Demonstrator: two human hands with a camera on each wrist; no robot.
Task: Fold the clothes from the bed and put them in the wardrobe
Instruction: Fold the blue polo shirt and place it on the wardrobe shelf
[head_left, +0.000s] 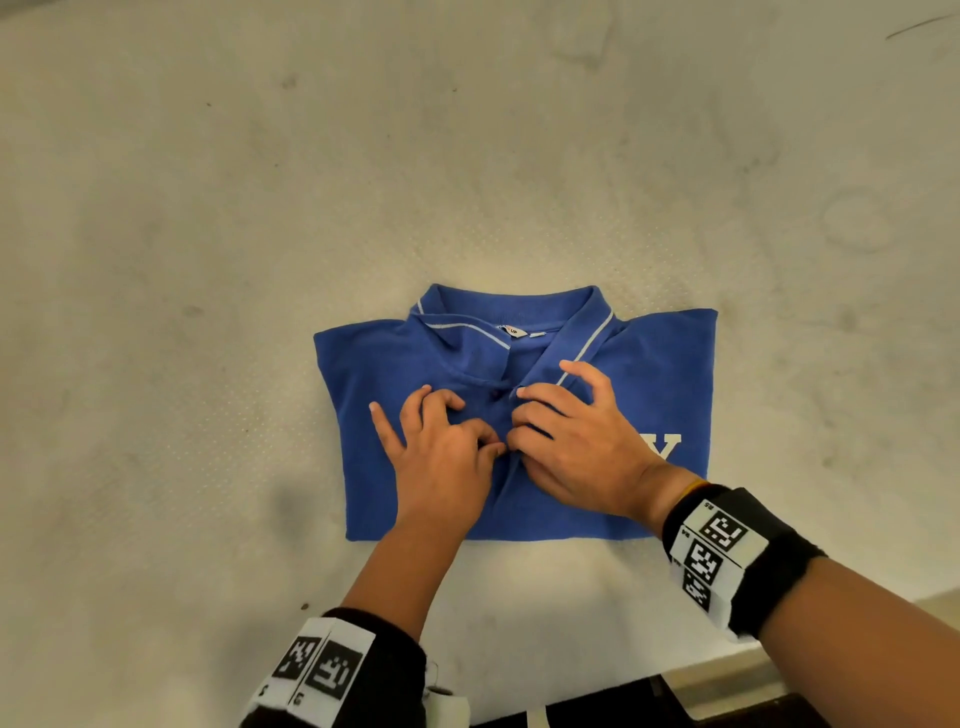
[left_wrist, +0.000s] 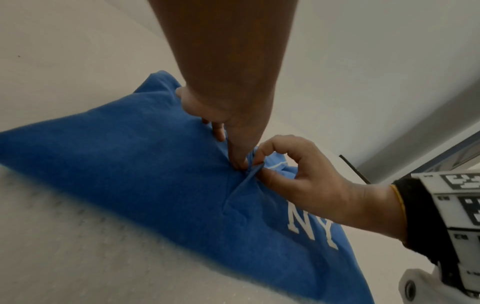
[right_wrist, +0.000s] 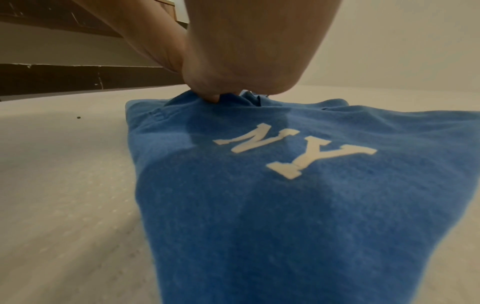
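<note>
A blue polo shirt (head_left: 660, 374) with a white-edged collar and white "NY" letters (right_wrist: 293, 148) lies folded into a rectangle on the bed, collar away from me. Both my hands work at the button placket just below the collar. My left hand (head_left: 447, 441) pinches the placket's left edge with thumb and forefinger. My right hand (head_left: 566, 441) pinches the right edge, and in the left wrist view its fingers (left_wrist: 262, 156) hold a raised fold of blue cloth (left_wrist: 241, 185). In the right wrist view my right hand (right_wrist: 233, 67) hides its own fingertips against the shirt (right_wrist: 259, 205).
The bare off-white mattress (head_left: 260, 234) spreads on all sides of the shirt. Its near edge (head_left: 727, 670) runs at the bottom right, with dark floor below. A brown wooden bed frame (right_wrist: 52, 76) shows behind the mattress in the right wrist view.
</note>
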